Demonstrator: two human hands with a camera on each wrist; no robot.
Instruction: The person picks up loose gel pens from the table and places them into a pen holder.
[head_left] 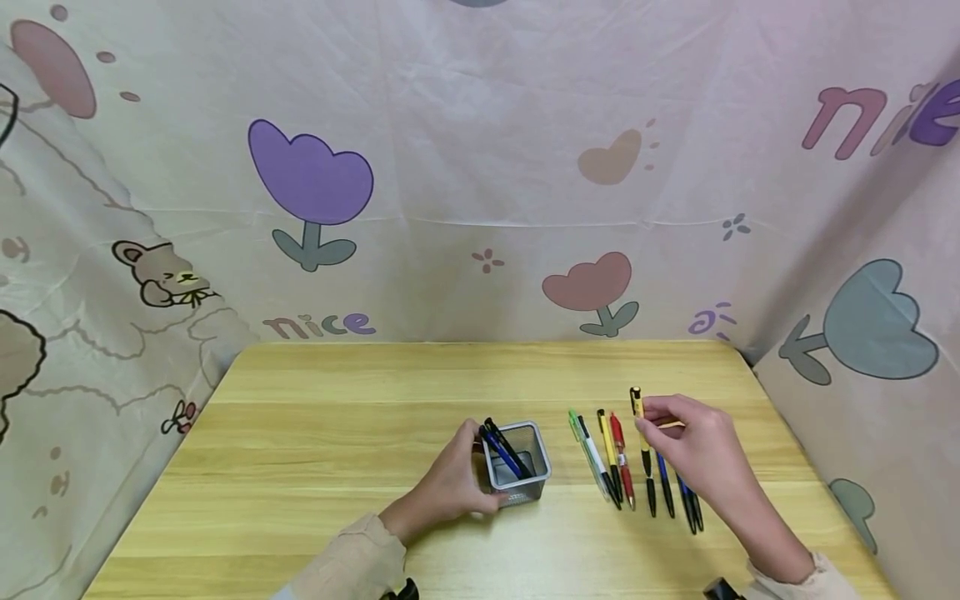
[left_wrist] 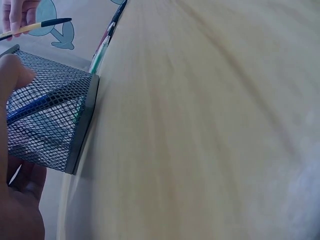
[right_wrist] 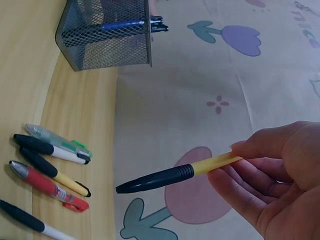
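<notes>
One yellow-and-black ballpoint pen, pinched in your nearly closed right grip, presumably light, stiff, smooth, best held mid-barrel; leftward, one wire-mesh pen cup, clasped in your wide-spread left grip.

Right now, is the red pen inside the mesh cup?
No, the red pen lies on the wooden table among other pens, outside the mesh cup.

Head camera looks down; wrist close-ups share cup.
</notes>
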